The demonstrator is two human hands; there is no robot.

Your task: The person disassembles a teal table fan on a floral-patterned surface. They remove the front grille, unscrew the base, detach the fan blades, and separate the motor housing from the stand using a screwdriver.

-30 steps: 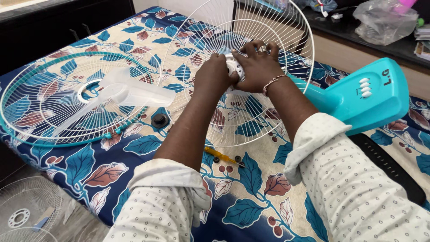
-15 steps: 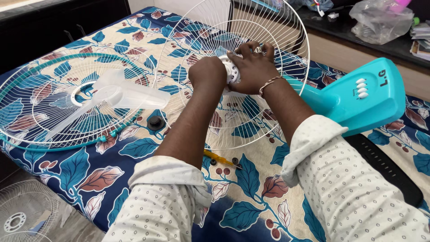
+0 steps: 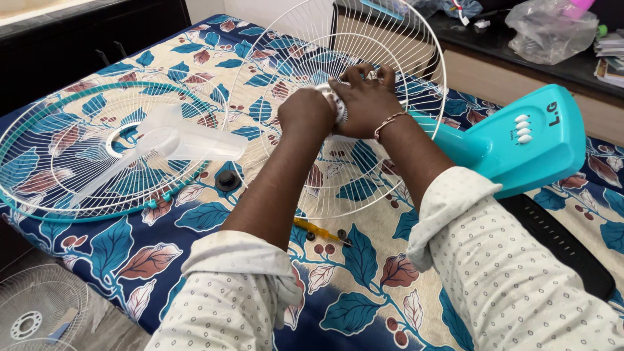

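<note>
A white wire fan guard [image 3: 403, 39] stands upright on the turquoise fan body [image 3: 526, 140], which lies on its side on a leaf-patterned bedsheet [image 3: 364, 260]. My left hand [image 3: 305, 114] and my right hand [image 3: 365, 99] both grip the white round hub nut [image 3: 338, 103] at the guard's centre. The nut is mostly hidden between my fingers. A bracelet sits on my right wrist.
A second wire guard with a turquoise rim [image 3: 39, 214] lies flat at left, with a clear fan blade [image 3: 175, 140] on it. A black knob [image 3: 227, 181] and a yellow-handled screwdriver [image 3: 315, 229] lie on the sheet. A plastic bag [image 3: 552, 29] rests on the dark counter behind.
My hands stay on the hub; the left hand has turned slightly and closed tighter against the right. The view has shifted a little.
</note>
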